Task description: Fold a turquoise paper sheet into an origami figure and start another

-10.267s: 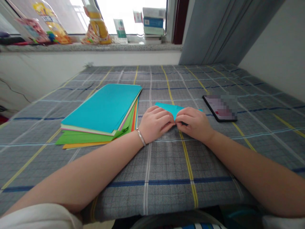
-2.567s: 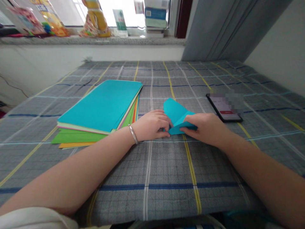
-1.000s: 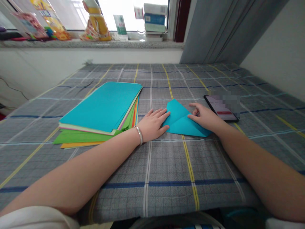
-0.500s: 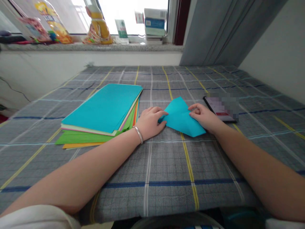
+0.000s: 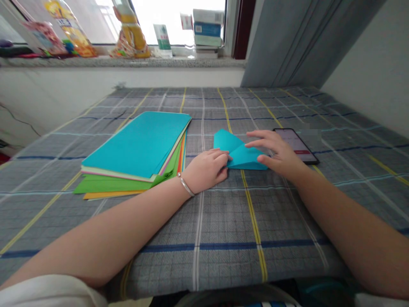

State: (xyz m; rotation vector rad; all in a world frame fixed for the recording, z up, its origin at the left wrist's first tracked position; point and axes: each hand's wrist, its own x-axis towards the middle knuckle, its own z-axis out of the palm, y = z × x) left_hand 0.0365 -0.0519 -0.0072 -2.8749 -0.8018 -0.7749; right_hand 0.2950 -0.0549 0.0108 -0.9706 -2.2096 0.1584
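Note:
A folded sheet of blue paper (image 5: 238, 154) lies on the checked cloth, with creases running across it. My left hand (image 5: 209, 169), a silver bangle at its wrist, has its fingers closed on the paper's near left corner and hides that part. Over the right side of the paper is my right hand (image 5: 273, 151), its fingers spread and thumb apart. No paper is gripped between those fingers; whether the fingertips touch the sheet I cannot tell.
A stack of coloured paper (image 5: 140, 145), blue on top, lies left of my left hand. Right behind my right hand is a phone (image 5: 297, 147) with its screen lit. The checked tablecloth (image 5: 230, 221) spreads below the windowsill (image 5: 179, 63), which holds bottles and boxes.
The blue paper has been turned and now lies with its peak to the left. My right hand has let go of its edge and spread its fingers. My left hand has shifted slightly right.

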